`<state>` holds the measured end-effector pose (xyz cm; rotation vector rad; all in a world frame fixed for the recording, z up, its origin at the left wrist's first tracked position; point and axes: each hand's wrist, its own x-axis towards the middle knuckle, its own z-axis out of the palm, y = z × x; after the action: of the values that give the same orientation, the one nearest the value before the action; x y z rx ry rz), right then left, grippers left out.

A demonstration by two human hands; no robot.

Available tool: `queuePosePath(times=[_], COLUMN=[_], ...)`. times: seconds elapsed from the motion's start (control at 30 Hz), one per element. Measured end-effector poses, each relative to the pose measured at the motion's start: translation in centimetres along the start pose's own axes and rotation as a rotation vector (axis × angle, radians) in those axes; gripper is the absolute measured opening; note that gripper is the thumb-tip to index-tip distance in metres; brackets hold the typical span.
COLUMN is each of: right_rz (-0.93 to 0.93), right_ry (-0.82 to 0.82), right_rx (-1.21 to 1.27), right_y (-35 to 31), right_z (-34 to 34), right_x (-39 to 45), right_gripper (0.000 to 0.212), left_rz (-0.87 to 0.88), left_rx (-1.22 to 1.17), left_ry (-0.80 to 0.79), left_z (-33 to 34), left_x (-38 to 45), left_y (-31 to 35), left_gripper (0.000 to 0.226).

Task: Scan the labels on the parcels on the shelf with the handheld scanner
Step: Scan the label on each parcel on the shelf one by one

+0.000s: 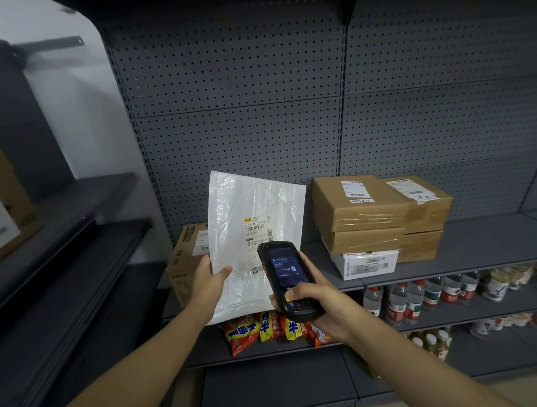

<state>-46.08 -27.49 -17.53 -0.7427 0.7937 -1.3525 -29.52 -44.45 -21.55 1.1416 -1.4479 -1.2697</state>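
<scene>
My left hand [209,281] grips the left edge of a white plastic mailer parcel [248,204] and holds it upright in front of the shelf [471,247]. Its printed label [257,227] faces me. My right hand [314,298] holds a black handheld scanner [285,274] with a lit screen, its top end just below the label and overlapping the mailer's lower right. A brown box [182,262] stands behind the mailer, partly hidden. To the right are stacked brown boxes [362,210] with white labels [355,189] on top.
A white carton [367,265] lies under the brown stack. Snack packets [268,329] and water bottles [402,302] fill the lower shelves. Another shelf unit at left carries a labelled brown box [0,201]. Pegboard [237,79] backs the shelf.
</scene>
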Motion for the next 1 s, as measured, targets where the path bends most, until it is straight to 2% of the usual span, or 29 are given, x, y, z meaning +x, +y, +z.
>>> queuePosePath(times=[0.2,0.33,0.6,0.7,0.83,1.0], right_rz=[-0.045,-0.104,-0.236,-0.283,-0.327,-0.351], right_ry=[0.116,0.231,0.337,0.408,0.512,0.595], right_rx=[-0.018,-0.075,0.081,0.053,-0.043,-0.080], right_y=[-0.8,-2.0,-4.3,-5.8,-8.9,-13.1], right_z=[-2.2,-4.9,-9.2,-11.4,-14.3,-18.0], right_x=[-1.7,-1.6,0.5,2.2,4.5,7.9], right_gripper=[0.078,0.092,0.074,0.076,0.072,0.076], left_rz=[0.012,0.034,-0.015,-0.072,-0.224,-0.302], left_rx=[-0.016,-0.065,-0.197,-0.277,-0.410,-0.424], left_ry=[-0.041,-0.087,-0.209,-0.266,-0.352,-0.443], left_z=[2.6,5.9,14.2,17.6,22.7,29.0], left_x=[1.1,2.0,5.2,7.9,12.7,18.6], left_y=[1.6,2.9,5.3,6.1,7.0,7.5], left_gripper=[0.032,0.032,0.016,0.018,0.036,0.030])
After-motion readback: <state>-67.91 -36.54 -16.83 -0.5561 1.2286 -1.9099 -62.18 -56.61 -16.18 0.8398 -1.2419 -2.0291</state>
